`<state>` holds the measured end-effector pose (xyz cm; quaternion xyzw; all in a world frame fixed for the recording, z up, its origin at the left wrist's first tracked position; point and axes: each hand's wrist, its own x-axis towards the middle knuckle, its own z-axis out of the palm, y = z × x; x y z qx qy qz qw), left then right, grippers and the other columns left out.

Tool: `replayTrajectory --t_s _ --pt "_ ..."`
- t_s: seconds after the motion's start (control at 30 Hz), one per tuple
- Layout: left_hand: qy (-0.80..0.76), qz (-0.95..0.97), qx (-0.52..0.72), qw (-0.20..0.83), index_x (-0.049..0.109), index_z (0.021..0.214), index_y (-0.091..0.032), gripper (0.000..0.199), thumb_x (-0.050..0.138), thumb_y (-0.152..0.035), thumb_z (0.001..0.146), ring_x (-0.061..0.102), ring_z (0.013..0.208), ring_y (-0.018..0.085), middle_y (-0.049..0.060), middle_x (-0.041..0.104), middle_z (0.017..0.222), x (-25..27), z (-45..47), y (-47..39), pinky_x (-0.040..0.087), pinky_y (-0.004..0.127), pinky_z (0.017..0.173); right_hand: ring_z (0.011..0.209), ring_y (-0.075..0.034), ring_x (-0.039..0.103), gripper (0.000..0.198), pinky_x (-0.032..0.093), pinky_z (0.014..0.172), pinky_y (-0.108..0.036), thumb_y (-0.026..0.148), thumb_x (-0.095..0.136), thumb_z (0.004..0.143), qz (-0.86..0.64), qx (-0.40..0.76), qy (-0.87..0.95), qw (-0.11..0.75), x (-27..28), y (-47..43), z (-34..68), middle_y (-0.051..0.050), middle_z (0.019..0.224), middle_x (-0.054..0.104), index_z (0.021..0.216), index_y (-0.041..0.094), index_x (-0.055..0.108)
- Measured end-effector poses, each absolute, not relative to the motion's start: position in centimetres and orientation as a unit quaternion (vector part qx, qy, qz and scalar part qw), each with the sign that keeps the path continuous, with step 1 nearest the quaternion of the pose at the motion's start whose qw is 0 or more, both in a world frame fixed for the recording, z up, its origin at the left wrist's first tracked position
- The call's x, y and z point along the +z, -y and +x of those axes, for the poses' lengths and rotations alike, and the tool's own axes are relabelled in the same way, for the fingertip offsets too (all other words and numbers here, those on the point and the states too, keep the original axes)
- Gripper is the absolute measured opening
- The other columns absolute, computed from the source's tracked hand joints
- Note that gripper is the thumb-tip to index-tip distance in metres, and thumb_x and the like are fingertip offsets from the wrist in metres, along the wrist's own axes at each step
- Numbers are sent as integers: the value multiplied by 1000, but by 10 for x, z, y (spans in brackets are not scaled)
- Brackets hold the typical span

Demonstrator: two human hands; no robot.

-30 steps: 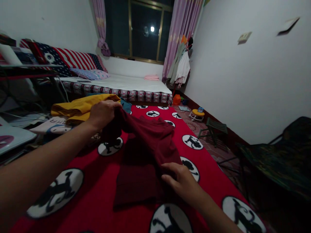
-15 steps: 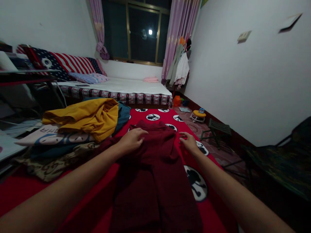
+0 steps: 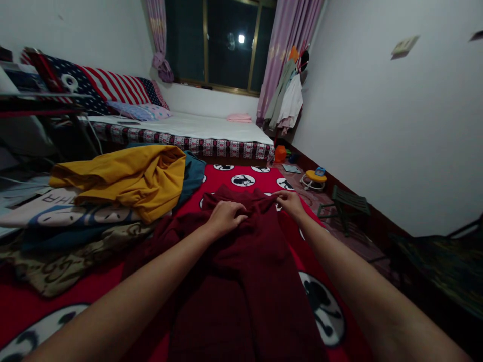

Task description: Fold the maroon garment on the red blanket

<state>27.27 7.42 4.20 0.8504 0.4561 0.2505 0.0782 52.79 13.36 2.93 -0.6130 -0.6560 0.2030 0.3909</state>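
A dark maroon garment (image 3: 226,266) lies spread lengthwise in front of me, its far end bunched in folds. A sleeve-like part reaches out to the left. My right hand (image 3: 290,203) is closed, pinching the far right corner of the cloth between thumb and fingertips. On the upper middle of the garment rests my left hand (image 3: 226,218), its fingers curled together on the fabric; the fingertips are partly hidden. Under the garment is a red cover (image 3: 222,180) printed with white circles and black cartoon figures.
On the left is a clothes pile with yellow trousers (image 3: 128,176) on top and a patterned brown cloth (image 3: 71,259) below. Beyond stands a bed (image 3: 188,125) with a white sheet. A yellow stool (image 3: 315,177), a folding stool (image 3: 347,201) and a dark chair (image 3: 441,261) stand right.
My right hand has moved onto the garment's far right corner and pinched it. My left hand has shifted right across the cloth. The view has turned slightly.
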Motion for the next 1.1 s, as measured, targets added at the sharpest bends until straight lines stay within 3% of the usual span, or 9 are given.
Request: replayTrajectory --t_s 0.17,0.37,0.57,0.73,0.83,0.9,1.0,1.1 --pt "-516 777 358 39 67 97 -25 14 63 -25 83 68 86 19 -1 73 94 44 261 -49 48 26 75 75 -18 65 26 49 67 -25 24 57 73 -660 119 651 356 32 -143 503 -5 81 73 92 18 75" --pt "-623 725 293 -16 60 116 -29 33 62 -38 85 69 85 24 3 72 102 19 249 -45 49 29 70 95 -28 64 21 47 81 -37 26 59 75 -725 52 626 282 12 -146 482 -10 93 71 90 19 72" --pt "-669 699 253 -2 62 115 -30 33 59 -46 86 69 86 26 5 73 95 10 246 -53 49 32 72 106 -30 61 40 44 91 -43 25 48 87 -734 31 641 223 2 -147 477 -18 110 66 125 13 53" --pt "-646 722 249 2 59 120 -26 35 54 -41 89 67 91 26 8 70 104 9 248 -52 50 34 79 122 -24 50 65 37 104 -36 21 55 84 -665 68 713 212 4 -121 486 -18 134 53 143 8 33" --pt "-623 738 257 -25 50 133 -15 47 52 -33 90 59 110 29 16 60 121 5 249 -49 46 37 92 131 -23 41 69 30 110 -37 25 55 85 -614 90 754 215 -3 -90 495 -18 142 45 146 7 28" --pt "-611 745 264 -40 41 141 -12 56 52 -30 90 45 127 33 21 47 138 2 250 -40 40 43 102 138 -25 33 67 23 114 -44 28 52 88 -589 108 772 214 -8 -68 501 -17 149 36 147 9 27" --pt "-590 758 276 -26 32 147 -19 63 54 -28 89 17 143 36 18 19 156 -5 250 -14 28 54 109 142 -27 23 61 15 115 -52 35 48 92 -580 135 779 196 -12 -37 508 -15 154 28 146 14 31" --pt "-531 796 288 -8 31 147 -24 62 54 -25 89 0 146 34 13 6 159 -13 246 22 19 60 111 144 -27 20 57 12 114 -55 37 49 92 -574 147 783 192 -11 -13 511 -14 154 27 144 16 38"
